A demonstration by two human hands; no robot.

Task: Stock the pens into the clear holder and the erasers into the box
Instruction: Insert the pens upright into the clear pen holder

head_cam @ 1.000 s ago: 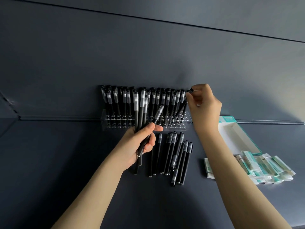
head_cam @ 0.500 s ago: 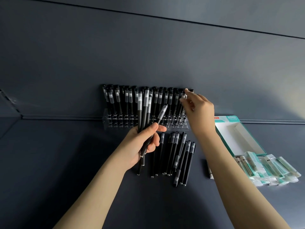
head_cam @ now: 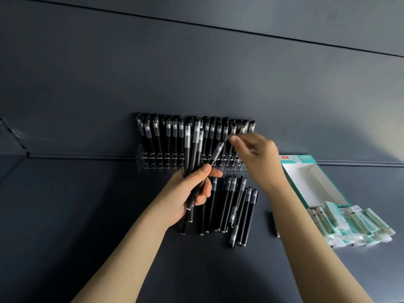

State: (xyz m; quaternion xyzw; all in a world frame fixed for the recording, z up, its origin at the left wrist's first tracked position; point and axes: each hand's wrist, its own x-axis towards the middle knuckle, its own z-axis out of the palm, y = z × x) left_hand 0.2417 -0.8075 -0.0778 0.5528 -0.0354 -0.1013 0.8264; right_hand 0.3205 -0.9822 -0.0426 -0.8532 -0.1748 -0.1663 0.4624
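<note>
- Left hand [head_cam: 188, 195]: lower centre of the frame, fingers and thumb curled round a bundle of pens.
- Held pens [head_cam: 192, 147]: black barrels with clear caps, about four. Most stand upright with caps up, overlapping the rack behind. One leans to the upper right, its cap apart from the others.
- Right hand [head_cam: 258, 156]: right of centre, just above and right of the left hand, motion-blurred. The fingers reach leftward toward the held pens' caps. Whether the fingertips are pinched together or parted cannot be told, and nothing is seen in them.
- Clear holder [head_cam: 153, 161]: a transparent rack in the centre of the frame, against the dark wall [head_cam: 196, 73], with rows of round sockets.
- Racked pens [head_cam: 175, 132]: black, clear-capped, standing upright in rows along the holder's length.
- Loose pens [head_cam: 238, 206]: about ten, lying roughly parallel on the dark surface [head_cam: 87, 215], just below the holder and between the two forearms.
- Box [head_cam: 299, 184]: teal-edged with a white interior, open, at right of frame beside the holder's right end. No erasers are visible inside.
- Erasers [head_cam: 349, 224]: a heap in white and teal wrappers at lower right, touching the box's near end.
- Single eraser [head_cam: 276, 224]: lies left of the heap, mostly hidden by the right forearm.
</note>
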